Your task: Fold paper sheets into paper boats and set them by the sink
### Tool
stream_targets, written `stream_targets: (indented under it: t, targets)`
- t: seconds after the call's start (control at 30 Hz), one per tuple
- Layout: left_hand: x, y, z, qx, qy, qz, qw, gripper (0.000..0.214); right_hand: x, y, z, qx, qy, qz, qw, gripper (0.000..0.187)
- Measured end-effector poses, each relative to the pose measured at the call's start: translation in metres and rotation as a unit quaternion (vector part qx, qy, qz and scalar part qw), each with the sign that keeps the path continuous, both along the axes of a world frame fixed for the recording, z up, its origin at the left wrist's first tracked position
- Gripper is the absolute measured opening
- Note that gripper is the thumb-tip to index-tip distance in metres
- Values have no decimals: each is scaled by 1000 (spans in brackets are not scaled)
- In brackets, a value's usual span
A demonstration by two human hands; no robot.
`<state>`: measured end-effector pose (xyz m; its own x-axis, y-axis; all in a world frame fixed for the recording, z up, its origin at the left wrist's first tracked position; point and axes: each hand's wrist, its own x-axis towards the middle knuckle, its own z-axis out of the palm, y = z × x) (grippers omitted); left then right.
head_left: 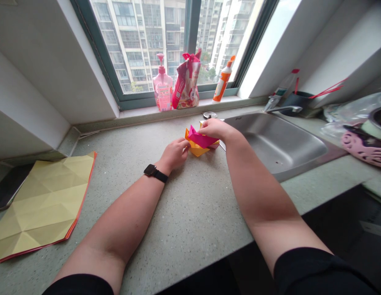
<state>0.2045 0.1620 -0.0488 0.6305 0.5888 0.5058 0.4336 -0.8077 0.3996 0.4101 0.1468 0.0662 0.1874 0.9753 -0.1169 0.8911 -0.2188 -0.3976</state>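
Note:
A magenta folded paper boat (203, 139) is pinched by my right hand (216, 128), whose fingers bend down over its right part. Directly under and in front of it sits a yellow-orange paper boat (197, 150) on the counter. My left hand (175, 153) is closed at that yellow boat's left end, thumb and fingers together. Behind the boats, near the sink's edge, more folded paper shows partly, mostly covered by my right hand. A black watch (155, 172) is on my left wrist.
Creased yellow paper (49, 200) lies over red sheets at the left of the counter (190, 229). A steel sink (279, 139) with a faucet (284, 109) is on the right. Along the sill stand a pink pump bottle (163, 91), a red bag (187, 84) and an orange-white bottle (222, 84).

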Motion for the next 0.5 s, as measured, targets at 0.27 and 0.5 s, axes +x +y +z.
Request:
stream_targets:
  t: [0.27,0.5]
  targets:
    - [-1,-3,2,-9,-15,-11,1000,20,-13,-7,9,20,-12,0,1000,7]
    - [-1,-6,5,-19,-18,-21,999,20,-19,-10,12,34,-9,1,999,11]
